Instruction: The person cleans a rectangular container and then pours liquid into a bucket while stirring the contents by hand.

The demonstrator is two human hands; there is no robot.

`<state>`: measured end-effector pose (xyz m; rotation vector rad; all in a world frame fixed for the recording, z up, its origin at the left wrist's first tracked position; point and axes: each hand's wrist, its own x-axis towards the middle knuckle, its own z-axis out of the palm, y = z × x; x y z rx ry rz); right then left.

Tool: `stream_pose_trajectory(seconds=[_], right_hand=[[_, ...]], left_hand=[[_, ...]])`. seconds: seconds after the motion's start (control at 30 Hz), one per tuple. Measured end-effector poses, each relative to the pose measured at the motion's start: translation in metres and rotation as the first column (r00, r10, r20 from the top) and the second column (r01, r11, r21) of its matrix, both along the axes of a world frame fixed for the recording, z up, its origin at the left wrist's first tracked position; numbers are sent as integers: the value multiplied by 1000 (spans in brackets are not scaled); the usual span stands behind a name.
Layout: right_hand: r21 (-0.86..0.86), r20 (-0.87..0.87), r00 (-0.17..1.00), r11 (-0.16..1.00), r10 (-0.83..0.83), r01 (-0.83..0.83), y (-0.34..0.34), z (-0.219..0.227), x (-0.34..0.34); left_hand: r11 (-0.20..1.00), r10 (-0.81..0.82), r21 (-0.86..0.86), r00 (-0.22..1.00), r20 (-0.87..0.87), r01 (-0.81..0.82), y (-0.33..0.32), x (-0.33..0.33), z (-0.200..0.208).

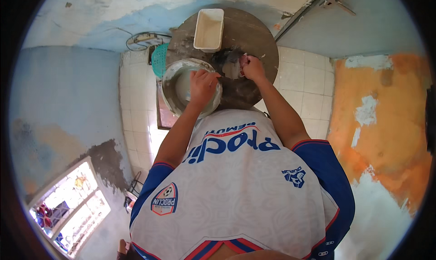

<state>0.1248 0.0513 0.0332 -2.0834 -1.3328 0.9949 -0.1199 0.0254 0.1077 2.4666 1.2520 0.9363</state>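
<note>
A round basin (pixel 169 88), its rim smeared with pale grey residue, sits at the near left of a dark round tabletop (pixel 259 32). My left hand (pixel 203 85) is over the basin's right side, fingers bent and closed at the rim; its fingertips are partly hidden. To the right, my right hand (pixel 251 68) is closed low over the tabletop. Beside its fingers lies a pale grey, flat-looking patch (pixel 231 69), bordered by a darker smear. What the right fingers hold is too small to make out. Beyond both hands stands a cream rectangular tub (pixel 210 30).
A turquoise perforated basket (pixel 159 60) is left of the table, near a cable and power strip (pixel 147 38) by the wall. White floor tiles (pixel 290 71) surround the table. The patchy orange wall (pixel 386 105) rises at right; a bright window (pixel 70 210) is at lower left.
</note>
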Motion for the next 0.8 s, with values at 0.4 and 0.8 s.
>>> stream_pose_trajectory(seconds=[0.4, 0.8], right_hand=[[-29, 46, 955, 956, 293, -292, 3, -14, 0], [-47, -121, 900, 903, 419, -427, 23, -31, 1]], left_hand=[[997, 13, 77, 999, 43, -16, 10, 6, 2], [999, 33, 23, 999, 21, -34, -3, 3, 0]])
